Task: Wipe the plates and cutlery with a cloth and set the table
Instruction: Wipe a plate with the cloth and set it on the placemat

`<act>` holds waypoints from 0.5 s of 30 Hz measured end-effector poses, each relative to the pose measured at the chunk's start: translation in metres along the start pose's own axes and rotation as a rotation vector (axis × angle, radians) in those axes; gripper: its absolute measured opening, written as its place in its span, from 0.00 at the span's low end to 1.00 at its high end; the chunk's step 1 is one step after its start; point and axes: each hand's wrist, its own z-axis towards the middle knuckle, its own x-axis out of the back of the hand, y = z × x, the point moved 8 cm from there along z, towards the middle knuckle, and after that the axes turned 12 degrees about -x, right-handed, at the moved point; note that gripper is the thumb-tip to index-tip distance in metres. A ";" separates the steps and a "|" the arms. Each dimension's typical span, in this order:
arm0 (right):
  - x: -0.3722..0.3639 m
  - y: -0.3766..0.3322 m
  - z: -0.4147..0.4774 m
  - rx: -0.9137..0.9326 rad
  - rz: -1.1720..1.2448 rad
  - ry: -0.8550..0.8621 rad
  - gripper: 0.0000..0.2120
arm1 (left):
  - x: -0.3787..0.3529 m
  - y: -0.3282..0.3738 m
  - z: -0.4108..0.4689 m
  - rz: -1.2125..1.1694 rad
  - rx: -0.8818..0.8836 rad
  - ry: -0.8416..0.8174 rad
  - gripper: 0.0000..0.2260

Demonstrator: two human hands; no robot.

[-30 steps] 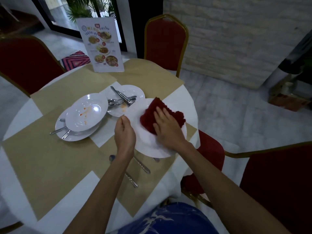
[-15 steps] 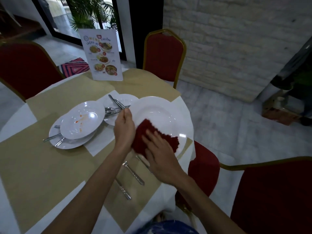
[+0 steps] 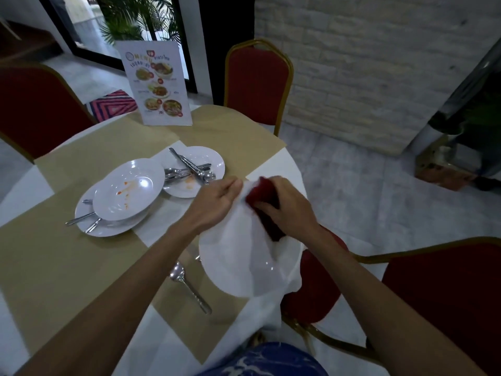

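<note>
You are wiping one plate, with most of the job waiting.
You are tilting the white round ceramic plate (image 3: pixel 238 259) over the tan-and-white covered table's (image 3: pixel 67 267) 4 o'clock edge. Your left hand (image 3: pixel 217 202) is gripping its rim at 11 o'clock, and your right hand (image 3: pixel 287 210) is clutching the dark red cloth (image 3: pixel 264 199) at 1 o'clock. The sauce-stained white plates (image 3: pixel 127 188) and piled steel cutlery (image 3: pixel 189 169) at 10 o'clock are, I judge, lying unwiped.
</note>
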 end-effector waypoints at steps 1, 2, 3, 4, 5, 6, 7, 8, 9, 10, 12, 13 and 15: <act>0.004 0.023 -0.006 -0.184 0.185 0.091 0.21 | 0.011 -0.002 0.000 -0.019 0.038 0.116 0.16; -0.001 0.047 -0.018 -0.415 0.426 0.182 0.20 | 0.018 -0.001 -0.002 -0.061 0.087 0.276 0.15; -0.018 0.065 -0.036 -0.673 0.712 0.234 0.20 | 0.019 0.004 -0.004 -0.091 0.127 0.443 0.14; -0.045 0.072 -0.054 -0.916 0.990 0.243 0.20 | 0.013 0.016 -0.008 -0.099 0.139 0.578 0.13; -0.069 0.067 -0.069 -1.101 1.202 0.233 0.20 | 0.003 0.027 -0.011 -0.099 0.119 0.665 0.12; -0.084 0.061 -0.078 -1.200 1.317 0.227 0.19 | -0.009 0.035 -0.015 -0.112 0.086 0.714 0.11; -0.089 0.061 -0.080 -1.238 1.349 0.227 0.18 | -0.020 0.037 -0.021 -0.137 0.074 0.736 0.11; -0.086 0.065 -0.076 -1.212 1.330 0.231 0.17 | -0.027 0.034 -0.027 -0.171 0.086 0.740 0.12; -0.074 0.071 -0.069 -1.136 1.274 0.260 0.17 | -0.028 0.025 -0.034 -0.207 0.116 0.735 0.12; -0.058 0.078 -0.061 -1.037 1.190 0.295 0.19 | -0.025 0.017 -0.040 -0.245 0.156 0.718 0.11; -0.019 0.082 -0.045 -0.834 0.916 0.289 0.19 | -0.013 -0.009 -0.042 -0.313 0.259 0.642 0.08; -0.003 0.078 -0.037 -0.729 0.766 0.248 0.18 | -0.005 -0.022 -0.039 -0.328 0.302 0.593 0.08; 0.027 0.056 -0.020 -0.471 0.418 0.131 0.17 | 0.010 -0.037 -0.019 -0.271 0.286 0.429 0.13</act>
